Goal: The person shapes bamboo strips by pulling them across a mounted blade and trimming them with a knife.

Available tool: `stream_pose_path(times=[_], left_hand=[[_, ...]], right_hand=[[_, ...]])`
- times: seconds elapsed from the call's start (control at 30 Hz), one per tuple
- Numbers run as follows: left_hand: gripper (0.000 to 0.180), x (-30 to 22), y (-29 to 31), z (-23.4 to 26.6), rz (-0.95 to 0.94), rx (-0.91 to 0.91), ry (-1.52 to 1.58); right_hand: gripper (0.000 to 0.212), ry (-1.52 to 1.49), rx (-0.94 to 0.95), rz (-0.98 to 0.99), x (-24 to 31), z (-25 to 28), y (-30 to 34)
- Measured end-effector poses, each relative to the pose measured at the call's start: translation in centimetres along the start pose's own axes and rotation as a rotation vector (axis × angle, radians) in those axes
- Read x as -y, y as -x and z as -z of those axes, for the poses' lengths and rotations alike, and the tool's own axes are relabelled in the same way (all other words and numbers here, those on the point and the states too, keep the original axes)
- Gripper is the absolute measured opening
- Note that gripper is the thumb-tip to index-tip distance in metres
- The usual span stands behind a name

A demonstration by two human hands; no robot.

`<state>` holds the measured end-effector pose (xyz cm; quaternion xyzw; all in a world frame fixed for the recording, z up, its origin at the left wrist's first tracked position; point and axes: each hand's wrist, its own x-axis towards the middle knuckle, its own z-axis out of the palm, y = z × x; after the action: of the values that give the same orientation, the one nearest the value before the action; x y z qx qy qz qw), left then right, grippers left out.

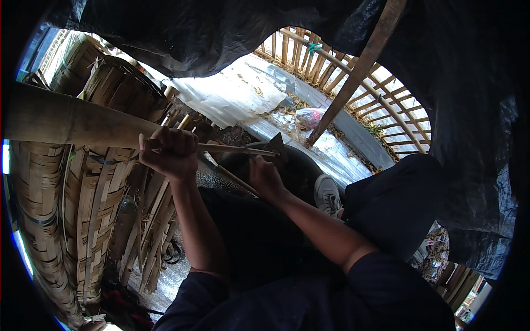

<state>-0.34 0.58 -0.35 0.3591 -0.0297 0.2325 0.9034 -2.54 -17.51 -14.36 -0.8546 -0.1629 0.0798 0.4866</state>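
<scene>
Woven bamboo [88,209] and a thick bamboo pole [83,118] crowd the left. The left hand [172,151] clamps a thin stick [232,148] pointing right; the right hand [266,177] curls near its right end, grip unclear.

A single view here, and it's up on the head, looking steeply down over the person's own sleeves [392,289] at the lower edge! Left fingers [174,138] and right fingers [258,165] sit close, near the middle; the wide fisheye sweeps out to a slatted fence [338,62] farther off, bending straight edges toward its dark rim.
</scene>
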Motion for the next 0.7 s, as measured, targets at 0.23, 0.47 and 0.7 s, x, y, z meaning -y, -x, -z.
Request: stream_pose_path(times=[0.23,0.47,0.7], left_hand=[[0.054,-0.2,-0.3,0.6,0.008,-0.002,0.008],[0.054,0.6,-0.1,-0.8,-0.009,0.001,-0.073],[0.055,0.8,0.0,-1.4,-0.013,0.065,-0.031]], right_hand=[[0.020,0.028,0.086,-0.071,5.2,0.6,0.0],[0.028,0.046,0.099,-0.070,-0.2,0.8,-0.9],[0.020,0.105,0.138,-0.194,2.0,1.1,-0.2]])
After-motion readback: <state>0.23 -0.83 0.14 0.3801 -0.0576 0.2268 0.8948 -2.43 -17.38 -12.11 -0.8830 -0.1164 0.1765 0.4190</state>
